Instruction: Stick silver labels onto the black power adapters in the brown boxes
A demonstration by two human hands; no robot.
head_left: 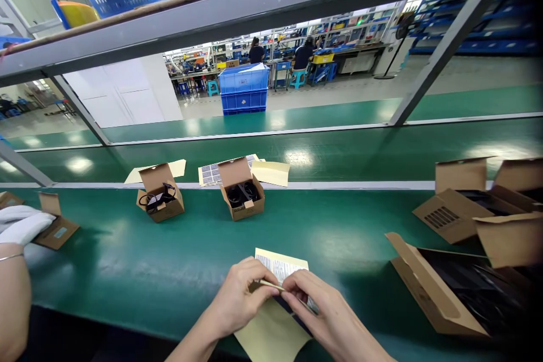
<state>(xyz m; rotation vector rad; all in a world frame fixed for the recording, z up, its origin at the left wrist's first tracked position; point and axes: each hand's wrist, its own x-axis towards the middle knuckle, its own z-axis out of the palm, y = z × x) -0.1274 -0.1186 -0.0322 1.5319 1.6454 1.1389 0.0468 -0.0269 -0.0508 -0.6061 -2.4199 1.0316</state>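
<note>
My left hand (242, 295) and my right hand (319, 304) meet at the front of the green bench. Between thumbs and fingers, both pinch the bent edge of a label sheet with pale yellow backing (271, 332). Behind the fingers, part of a printed white face (282, 266) shows, with a yellow margin at its far end. A dark strip of the sheet appears under my hands. My fingers cover the fold, so I cannot tell whether a label is lifting off.
Open cardboard boxes with black cables or parts stand beyond my hands, a middle box (242, 207) and a left box (166, 209). More open boxes (436, 288) crowd the right. Label sheets (271, 172) lie behind. At far left, a co-worker's gloved hand (25, 225) touches another box.
</note>
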